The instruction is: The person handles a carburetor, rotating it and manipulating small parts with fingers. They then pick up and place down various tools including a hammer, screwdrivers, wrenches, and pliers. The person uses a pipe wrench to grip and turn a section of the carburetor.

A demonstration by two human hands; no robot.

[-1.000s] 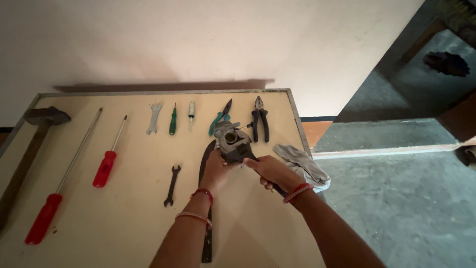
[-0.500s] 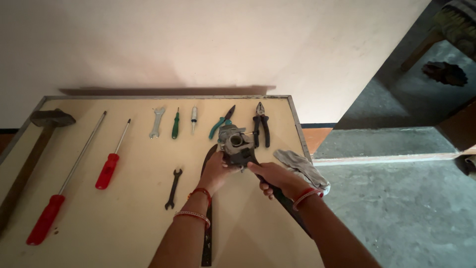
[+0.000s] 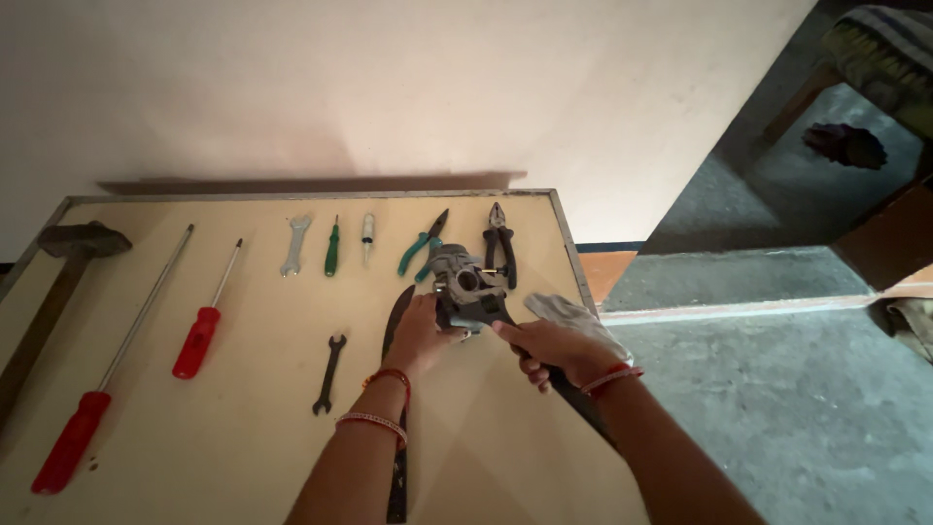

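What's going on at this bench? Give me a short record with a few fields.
Left hand: left hand steadies a grey metal engine-like part
Right hand: right hand grips a dark adjustable wrench set against that part
Surface: tan wooden table
Left of hands: small black spanner, two red-handled screwdrivers
Far edge: green-handled pliers, black-handled pliers

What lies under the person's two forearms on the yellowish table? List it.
Under the left forearm runs a long dark curved blade, partly covered. Under the right forearm runs a black wrench handle; its end is hidden.
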